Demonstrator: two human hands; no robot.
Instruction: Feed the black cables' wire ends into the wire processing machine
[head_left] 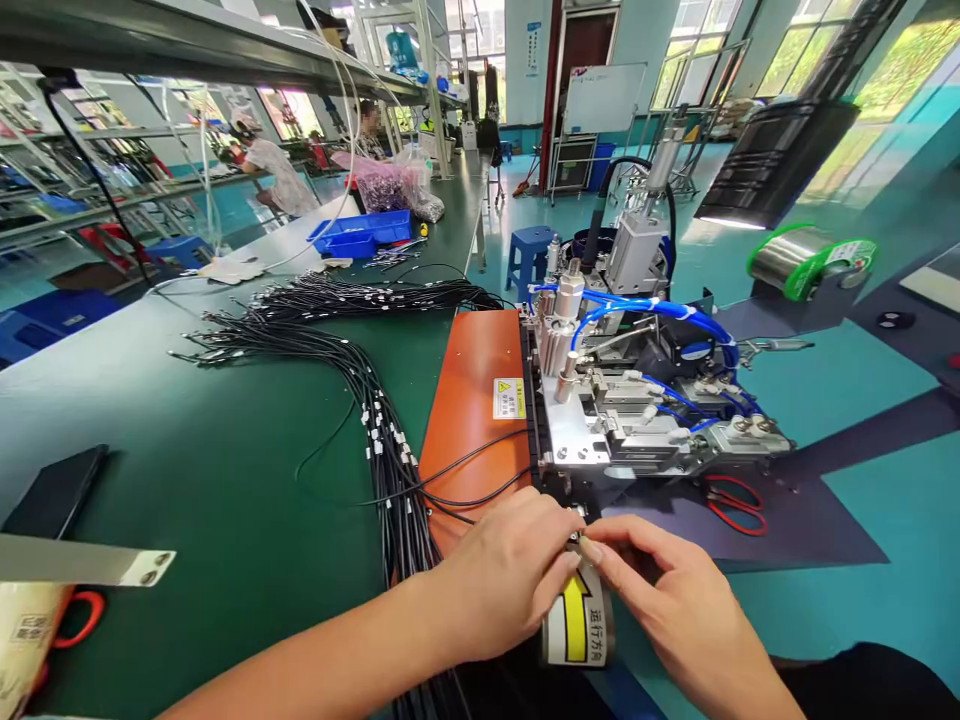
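My left hand (517,570) and my right hand (671,590) meet in front of the machine (600,400). Both are closed, thumb and fingers pinched together over a tiny part that I cannot make out. Just below the fingertips is a round grey piece with a yellow arrow label (576,615). Beside my left hand, black cables (397,490) with white tags run down the bench edge. A few loose cable strands cross the orange cover (480,370) near my left wrist.
Red-handled scissors (736,505) lie right of the machine. A solder wire spool (810,262) stands farther back, near a black lamp (780,160). Blue trays (360,235) and another cable bundle (337,300) rest on the green bench. A metal bar (90,562) juts in from the left.
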